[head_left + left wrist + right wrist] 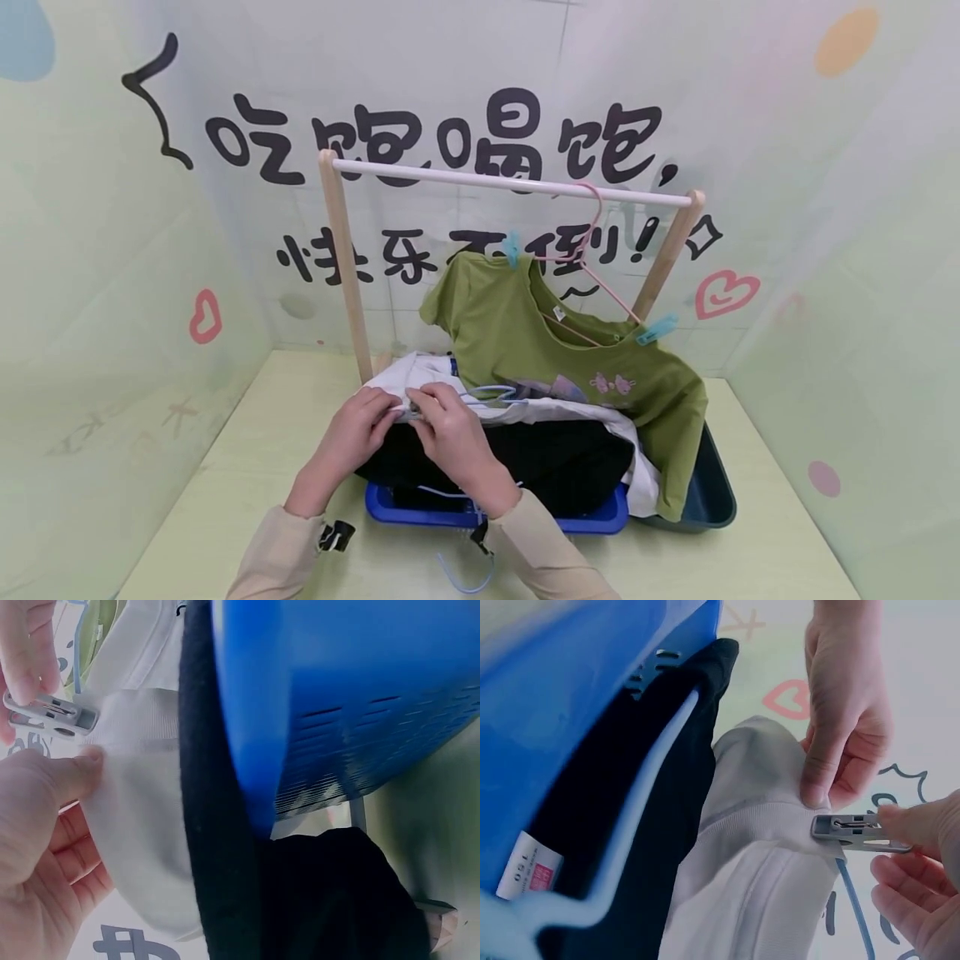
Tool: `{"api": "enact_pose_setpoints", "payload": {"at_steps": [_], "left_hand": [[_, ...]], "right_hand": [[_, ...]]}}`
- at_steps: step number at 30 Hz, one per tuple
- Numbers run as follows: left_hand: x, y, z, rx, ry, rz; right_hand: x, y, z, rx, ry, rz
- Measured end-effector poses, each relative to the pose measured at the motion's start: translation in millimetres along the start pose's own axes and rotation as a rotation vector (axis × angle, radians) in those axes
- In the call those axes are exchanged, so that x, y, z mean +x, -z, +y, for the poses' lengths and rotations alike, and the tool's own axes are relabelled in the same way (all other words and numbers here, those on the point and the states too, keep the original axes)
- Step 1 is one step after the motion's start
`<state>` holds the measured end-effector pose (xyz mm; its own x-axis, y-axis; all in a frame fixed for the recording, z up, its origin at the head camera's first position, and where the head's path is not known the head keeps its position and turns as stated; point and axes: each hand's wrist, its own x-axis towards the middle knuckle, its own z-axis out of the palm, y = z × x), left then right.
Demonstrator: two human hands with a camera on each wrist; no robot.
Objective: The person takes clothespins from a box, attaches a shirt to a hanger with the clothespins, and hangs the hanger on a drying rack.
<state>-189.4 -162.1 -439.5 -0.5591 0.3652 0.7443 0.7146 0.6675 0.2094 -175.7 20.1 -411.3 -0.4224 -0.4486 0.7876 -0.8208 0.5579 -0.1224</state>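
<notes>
Beyond the left hand (363, 425) and the right hand (457, 429) stands a garment rack with pale wooden posts and a white rod (450, 176); a forward knock could shake it. An olive-green, short-sleeved fabric T-shirt (487, 317) hangs from it, ahead and to the right of the hands; its front lies close to the work and could be caught up by a sideways pull. Below the hands, a blue slotted plastic basket (585, 525) carries a black fabric garment (555, 458). Against that garment lies a loose light-blue hanger (635, 802), its hook projecting on the near side of the hands, where a beige sleeve (547, 542) could snag it and drag the black cloth. At the fingertips is a white fabric garment (757, 772) with a ribbed edge; the left hand pinches that edge between thumb and fingers. A slender light-blue hanger (857, 911) emerges from the cloth just beside this point. The right hand holds the handles of a grey spring clothespin (847, 826), whose tip sits over the ribbed edge. Whether the clothespin also encloses the hanger cannot be told; if it bites cloth alone, the garment could slide along the hanger. A shallow bite, or early release by the left hand, could let the edge slip out.
</notes>
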Motion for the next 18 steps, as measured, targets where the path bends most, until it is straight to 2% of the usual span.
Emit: {"api": "enact_pose_setpoints", "payload": {"at_steps": [8,12,18], "left_hand": [[1.9,-4.0,-1.6,-0.010,0.028,0.007],[2.1,-5.6,-2.7,-0.016,0.032,0.010],[2.4,-5.4,-1.9,-0.023,0.038,0.019]], "right_hand": [[-11.7,14,3,0.062,-0.052,-0.006],[-25.8,24,9,0.131,-0.065,0.061],[-49.0,45,24,0.189,-0.161,0.164]]}}
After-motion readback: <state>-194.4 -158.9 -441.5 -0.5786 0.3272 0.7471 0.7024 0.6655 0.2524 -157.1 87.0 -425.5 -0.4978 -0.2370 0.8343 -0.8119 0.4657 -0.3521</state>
